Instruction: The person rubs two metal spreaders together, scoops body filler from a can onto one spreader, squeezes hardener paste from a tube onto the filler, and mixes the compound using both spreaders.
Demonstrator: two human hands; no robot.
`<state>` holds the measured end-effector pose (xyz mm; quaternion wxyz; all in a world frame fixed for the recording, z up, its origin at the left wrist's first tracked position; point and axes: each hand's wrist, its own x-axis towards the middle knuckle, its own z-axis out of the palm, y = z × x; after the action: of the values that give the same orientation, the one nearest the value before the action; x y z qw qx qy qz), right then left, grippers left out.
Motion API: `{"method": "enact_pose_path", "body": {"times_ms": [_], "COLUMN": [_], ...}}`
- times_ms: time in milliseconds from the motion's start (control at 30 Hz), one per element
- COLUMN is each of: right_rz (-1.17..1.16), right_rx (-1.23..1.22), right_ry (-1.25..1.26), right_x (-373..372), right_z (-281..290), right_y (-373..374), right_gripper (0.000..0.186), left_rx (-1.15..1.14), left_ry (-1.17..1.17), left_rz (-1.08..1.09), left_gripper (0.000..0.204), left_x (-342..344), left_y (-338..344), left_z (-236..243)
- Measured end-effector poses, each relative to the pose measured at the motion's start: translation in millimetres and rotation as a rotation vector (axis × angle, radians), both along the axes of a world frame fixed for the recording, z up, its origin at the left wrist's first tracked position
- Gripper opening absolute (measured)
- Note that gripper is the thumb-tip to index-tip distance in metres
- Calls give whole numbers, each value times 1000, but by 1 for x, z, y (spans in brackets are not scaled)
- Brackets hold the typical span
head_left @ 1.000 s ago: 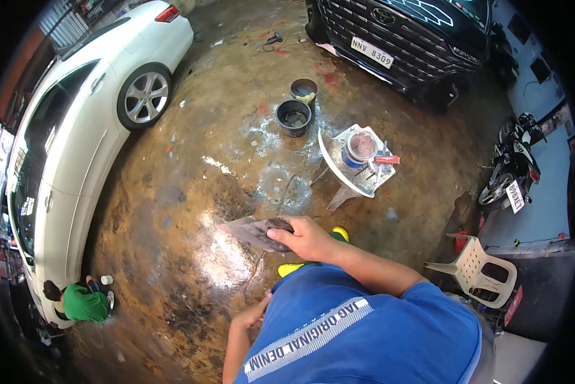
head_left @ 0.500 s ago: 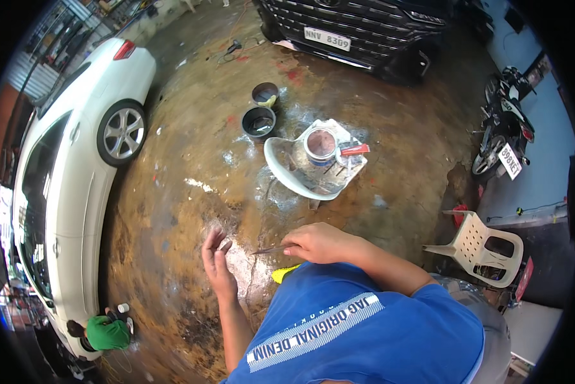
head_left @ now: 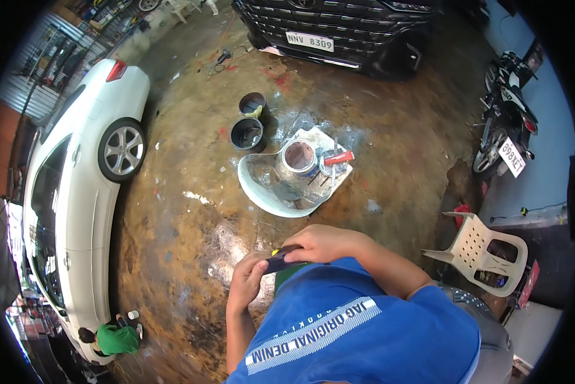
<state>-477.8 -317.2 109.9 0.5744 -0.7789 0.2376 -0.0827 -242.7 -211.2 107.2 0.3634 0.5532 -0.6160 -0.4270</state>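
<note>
A dark, flat, thin strip [head_left: 276, 262] spans the space between my hands, just in front of my blue shirt; its exact kind does not show. My left hand [head_left: 248, 276] pinches its left end with the thumb on top. The right end is held by the fingers of my right hand [head_left: 314, 243]. Beyond my hands, a white plastic seat piece [head_left: 265, 201] rests on the floor. It bears an open can [head_left: 299, 157] with pinkish residue, and a red tube [head_left: 338, 158] lies to the can's right.
Two black buckets [head_left: 248, 133] stand past the seat piece. A white car [head_left: 86, 211] is on the left, with a person in green [head_left: 116, 339] crouching beside it. A black vehicle [head_left: 326, 38] stands ahead. On the right are a motorcycle [head_left: 502, 121] and a beige plastic chair [head_left: 470, 240].
My left hand has moved right and closed on the left end of the dark strip. Before, it was apart, with only my right hand holding the strip. The view has shifted slightly.
</note>
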Motion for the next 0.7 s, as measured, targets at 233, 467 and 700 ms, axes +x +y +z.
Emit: {"method": "enact_pose_path", "body": {"times_ms": [233, 467, 700], "right_rz": [-712, -1106, -936], "right_rx": [429, 724, 856], "right_ry": [-430, -605, -738], "right_x": [-37, -40, -1], "right_z": [-31, -39, -28], "right_y": [-26, -39, -35], "right_gripper": [43, 33, 29], "left_rx": [76, 16, 280], "left_ry": [647, 950, 1105], "left_rz": [618, 676, 791], "left_gripper": [27, 51, 49], "left_x": [17, 6, -20], "left_y": [-8, -1, 3], "left_z": [-25, -29, -21]}}
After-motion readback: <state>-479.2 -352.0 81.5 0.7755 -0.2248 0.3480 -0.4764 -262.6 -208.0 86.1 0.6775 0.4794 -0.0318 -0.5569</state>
